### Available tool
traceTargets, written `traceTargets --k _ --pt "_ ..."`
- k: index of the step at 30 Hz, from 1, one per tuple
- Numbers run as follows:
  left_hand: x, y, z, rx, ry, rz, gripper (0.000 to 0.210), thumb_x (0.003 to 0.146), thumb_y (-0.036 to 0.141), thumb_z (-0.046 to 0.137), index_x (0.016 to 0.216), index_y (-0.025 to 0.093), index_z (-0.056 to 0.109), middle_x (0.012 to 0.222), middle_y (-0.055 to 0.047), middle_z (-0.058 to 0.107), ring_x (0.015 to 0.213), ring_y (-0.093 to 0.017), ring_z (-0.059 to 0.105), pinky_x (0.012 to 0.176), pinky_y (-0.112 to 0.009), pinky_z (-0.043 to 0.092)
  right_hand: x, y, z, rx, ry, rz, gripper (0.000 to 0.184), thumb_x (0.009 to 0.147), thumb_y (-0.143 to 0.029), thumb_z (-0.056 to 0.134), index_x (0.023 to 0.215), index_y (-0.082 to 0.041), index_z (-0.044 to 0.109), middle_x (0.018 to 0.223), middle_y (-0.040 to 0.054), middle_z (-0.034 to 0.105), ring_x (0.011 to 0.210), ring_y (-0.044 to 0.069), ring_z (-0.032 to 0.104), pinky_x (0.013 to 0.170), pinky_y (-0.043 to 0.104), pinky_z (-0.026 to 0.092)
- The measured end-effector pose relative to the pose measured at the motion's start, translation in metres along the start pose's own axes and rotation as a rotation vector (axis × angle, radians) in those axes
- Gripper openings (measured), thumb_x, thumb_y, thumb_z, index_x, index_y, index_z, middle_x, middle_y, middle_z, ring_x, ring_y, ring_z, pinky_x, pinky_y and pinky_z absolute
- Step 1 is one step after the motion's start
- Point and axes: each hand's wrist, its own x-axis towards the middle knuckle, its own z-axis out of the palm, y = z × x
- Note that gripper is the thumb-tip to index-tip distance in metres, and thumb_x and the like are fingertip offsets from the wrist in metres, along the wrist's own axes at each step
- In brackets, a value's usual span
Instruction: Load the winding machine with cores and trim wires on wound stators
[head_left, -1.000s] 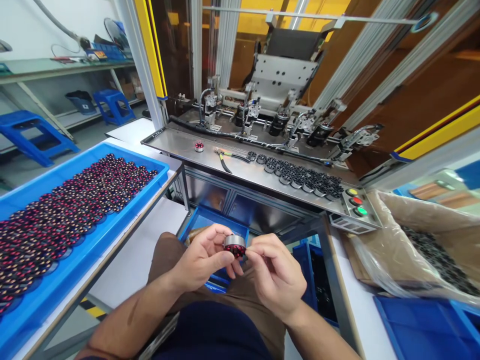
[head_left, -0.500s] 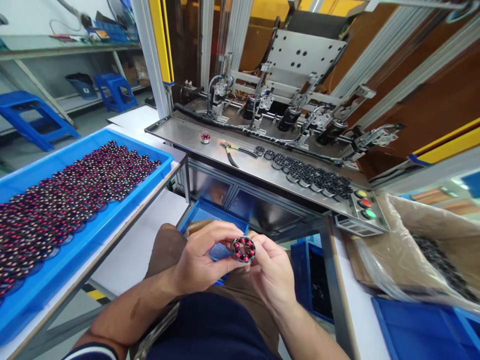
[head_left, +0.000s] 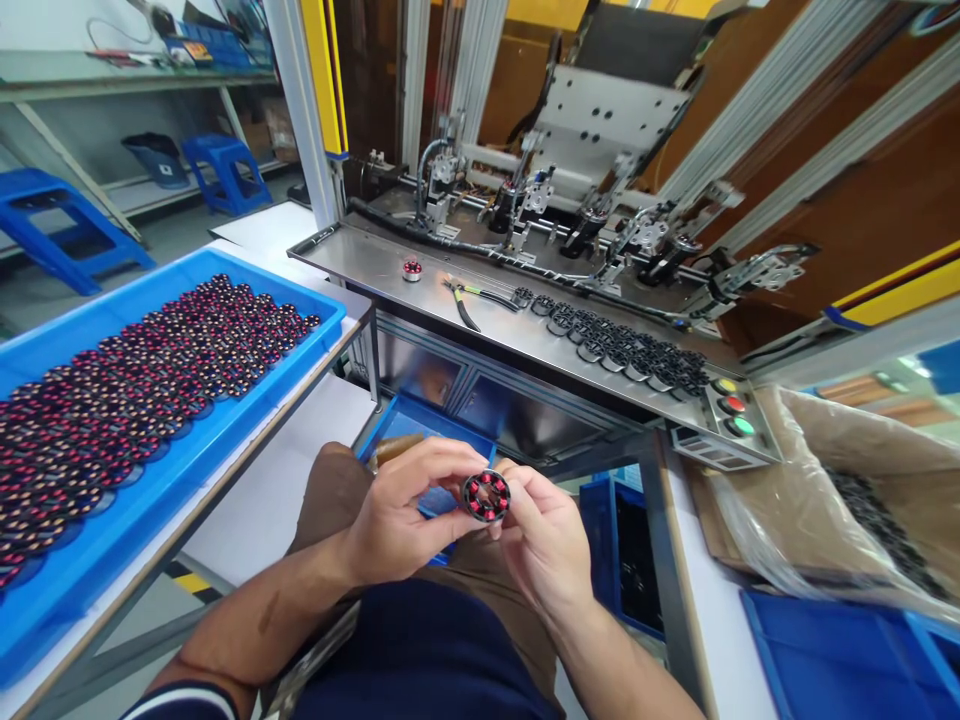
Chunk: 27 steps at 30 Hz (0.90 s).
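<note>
Well clear of shelf edge (head_left: 487, 349), ring (head_left: 475, 492) in hands (head_left: 405, 512)

Tray (head_left: 150, 493) left, carton (head_left: 855, 440) right, held part (head_left: 487, 496) between them; pliers (head_left: 462, 304) behind it (on the ledge (head_left: 367, 264))

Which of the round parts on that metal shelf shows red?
The lone round part left of the pliers; the crowded parts right of them look dark.

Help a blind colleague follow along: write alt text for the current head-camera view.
The person's left hand and right hand hold a round part with red segments inside its dark ring. Beyond them, a metal shelf before a machine carries a red-topped part, pliers and dark rings; at left, a blue tray holds many small parts.
</note>
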Motion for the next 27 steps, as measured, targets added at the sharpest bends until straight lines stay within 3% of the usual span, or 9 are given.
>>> traceTargets --k 6,9,13,16,18,22,24,27 --pt "-0.003 0.000 0.000 -0.073 -0.011 -0.048 0.038 0.079 0.008 0.074 0.114 0.022 0.068 0.107 -0.009 0.068 0.100 -0.019 0.068 0.081 -0.026 0.060 0.000 0.000 0.000 -0.042 -0.016 -0.050 0.039 0.079 -0.047 0.075 0.061 -0.017 0.058 0.060 -0.0025 0.053 0.046 0.008 0.045 0.045 0.022 0.040" --pt "-0.006 0.000 0.000 -0.183 -0.002 -0.128 0.038 0.080 0.005 0.072 0.112 0.023 0.068 0.113 -0.009 0.065 0.104 -0.018 0.067 0.084 -0.026 0.059 0.001 -0.001 -0.001 -0.089 -0.035 -0.145 0.033 0.085 -0.042 0.070 0.066 -0.017 0.060 0.062 -0.0024 0.054 0.044 0.008 0.047 0.043 0.022 0.040" --pt "-0.007 -0.001 -0.001 -0.412 -0.035 -0.233 0.028 0.081 0.006 0.070 0.102 0.023 0.070 0.122 -0.009 0.062 0.109 -0.020 0.065 0.092 -0.033 0.056 0.002 -0.011 -0.005 -0.373 -0.035 -0.461 0.020 0.091 -0.025 0.062 0.072 -0.019 0.063 0.065 0.0002 0.058 0.051 0.012 0.055 0.046 0.025 0.045" --pt "-0.003 -0.003 -0.002 -0.608 -0.037 -0.347 0.031 0.073 0.017 0.082 0.101 0.023 0.069 0.123 -0.007 0.062 0.112 -0.022 0.064 0.098 -0.036 0.053 0.003 -0.022 -0.010 -0.648 -0.080 -0.741 0.014 0.089 -0.013 0.060 0.078 -0.020 0.065 0.067 0.0025 0.064 0.061 0.016 0.062 0.054 0.028 0.051" --pt "0.000 -0.005 -0.001 -0.708 -0.033 -0.478 0.043 0.069 0.031 0.086 0.106 0.022 0.066 0.114 -0.007 0.067 0.105 -0.021 0.067 0.091 -0.032 0.055 0.003 -0.027 -0.014 -0.761 -0.137 -0.864 0.014 0.086 -0.008 0.061 0.084 -0.021 0.066 0.071 0.0035 0.067 0.065 0.017 0.065 0.056 0.028 0.053" --pt "0.003 -0.007 0.002 -0.839 -0.249 -0.813 0.043 0.081 0.053 0.071 0.093 0.012 0.063 0.075 -0.007 0.071 0.065 -0.017 0.071 0.057 -0.023 0.054 0.003 -0.033 -0.022 -0.881 -0.206 -0.975 0.021 0.084 -0.004 0.060 0.094 -0.021 0.066 0.077 0.0047 0.068 0.067 0.017 0.067 0.056 0.027 0.056" --pt "0.003 -0.007 0.004 -0.844 -0.262 -0.842 0.040 0.081 0.048 0.074 0.094 0.012 0.062 0.070 -0.006 0.072 0.061 -0.018 0.072 0.052 -0.022 0.054 0.004 -0.035 -0.026 -0.872 -0.242 -0.991 0.023 0.083 -0.003 0.060 0.096 -0.022 0.065 0.076 0.0042 0.067 0.068 0.017 0.067 0.057 0.029 0.058" --pt "0.002 -0.006 0.007 -0.771 -0.140 -0.754 0.039 0.076 0.037 0.081 0.099 0.013 0.062 0.073 -0.005 0.074 0.064 -0.019 0.074 0.055 -0.023 0.057 0.005 -0.037 -0.032 -0.813 -0.306 -0.976 0.024 0.081 -0.007 0.065 0.100 -0.021 0.064 0.078 0.0048 0.066 0.072 0.020 0.066 0.061 0.034 0.059"
